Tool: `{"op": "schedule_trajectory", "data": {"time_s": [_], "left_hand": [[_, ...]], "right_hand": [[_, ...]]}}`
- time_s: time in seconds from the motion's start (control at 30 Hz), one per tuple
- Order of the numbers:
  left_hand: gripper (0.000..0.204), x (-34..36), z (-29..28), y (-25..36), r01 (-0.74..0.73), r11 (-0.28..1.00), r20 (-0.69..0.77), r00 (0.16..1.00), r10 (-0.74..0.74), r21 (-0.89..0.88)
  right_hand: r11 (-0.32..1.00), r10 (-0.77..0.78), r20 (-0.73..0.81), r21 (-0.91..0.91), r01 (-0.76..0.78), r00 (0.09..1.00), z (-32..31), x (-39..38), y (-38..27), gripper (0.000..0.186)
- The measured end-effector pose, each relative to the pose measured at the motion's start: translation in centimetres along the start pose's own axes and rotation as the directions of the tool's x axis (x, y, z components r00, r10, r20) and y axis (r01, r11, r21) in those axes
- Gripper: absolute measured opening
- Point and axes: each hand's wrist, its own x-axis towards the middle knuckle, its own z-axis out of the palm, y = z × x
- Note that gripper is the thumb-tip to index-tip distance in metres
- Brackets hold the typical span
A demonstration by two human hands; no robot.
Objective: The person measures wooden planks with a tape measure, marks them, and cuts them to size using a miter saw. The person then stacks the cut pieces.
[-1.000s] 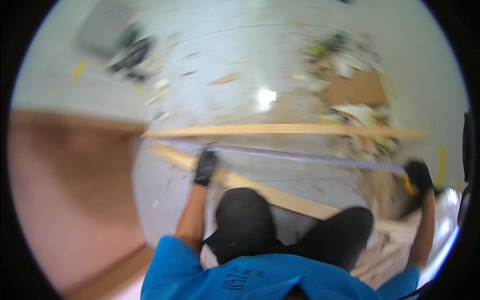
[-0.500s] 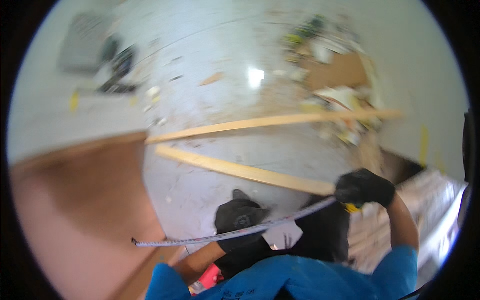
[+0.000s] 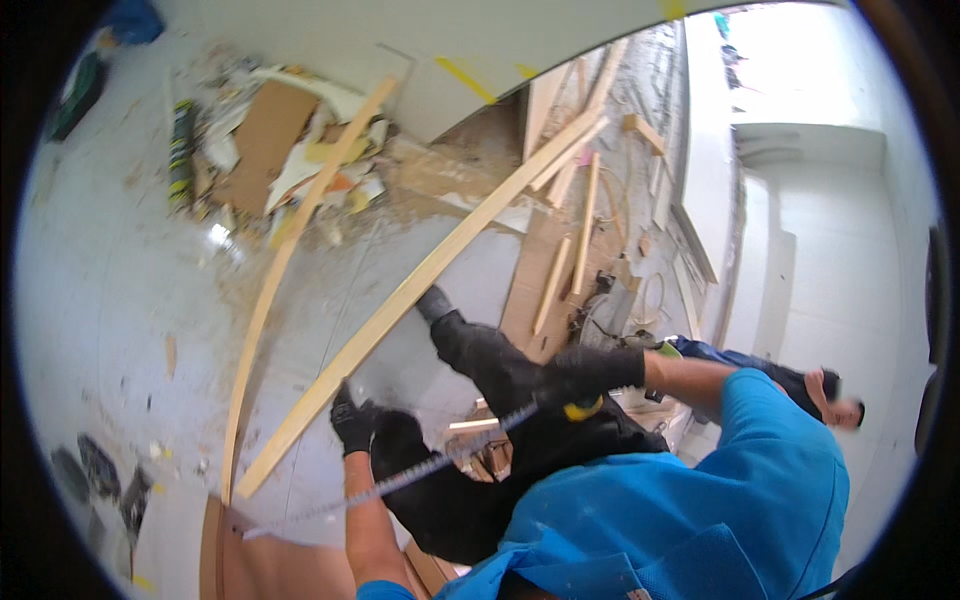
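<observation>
Right hand (image 3: 575, 378), gloved, is closed round the yellow tape case (image 3: 582, 409), with the blade (image 3: 400, 480) running out past the left hand (image 3: 352, 420) toward a brown board (image 3: 250, 560) lower down. Left hand's gloved too, curled over the blade about midway, though I can't tell how tight. I'd say that blade is light, thin and springy, so it sags and flops; support it mid-span and mind the edges. Just beyond the left hand two long wood strips (image 3: 400, 300) lie on the floor (image 3: 100, 260), with a scrap pile (image 3: 270, 150) further off.

Black glove on left hand (image 3: 352, 424), black glove on right hand (image 3: 583, 376), blue short-sleeved shirt, black trousers
</observation>
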Motion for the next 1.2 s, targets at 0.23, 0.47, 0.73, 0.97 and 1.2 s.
{"op": "schedule_trajectory", "data": {"time_s": [0.23,0.47,0.73,0.97,1.2], "left_hand": [[0.121,11.5,7.8,-7.5,0.018,0.939,0.166,0.983,-0.080,0.344],[0.078,14.0,11.0,-7.1,0.102,0.827,0.254,0.924,-0.284,0.553],[0.042,3.6,7.4,-5.1,-0.339,0.909,-0.032,0.934,0.357,0.241],[0.043,-5.5,-8.7,17.3,-0.059,0.997,0.295,0.953,0.073,-0.056],[0.043,-9.8,-19.6,36.2,-0.306,0.808,0.018,0.939,0.344,0.504]], "right_hand": [[0.856,-0.428,-0.176,-0.392,0.336,0.886,9.0,-2.7,4.9,0.023],[0.932,-0.324,-0.227,-0.246,0.267,0.919,10.2,-4.3,6.8,0.020],[0.915,-0.349,-0.321,-0.318,0.247,0.880,13.2,-9.0,11.6,0.027],[0.949,-0.208,-0.561,-0.315,0.025,0.801,23.0,-19.0,16.8,0.011],[0.994,-0.111,-0.908,-0.105,0.037,0.404,34.0,-23.9,19.6,0.018]]}}
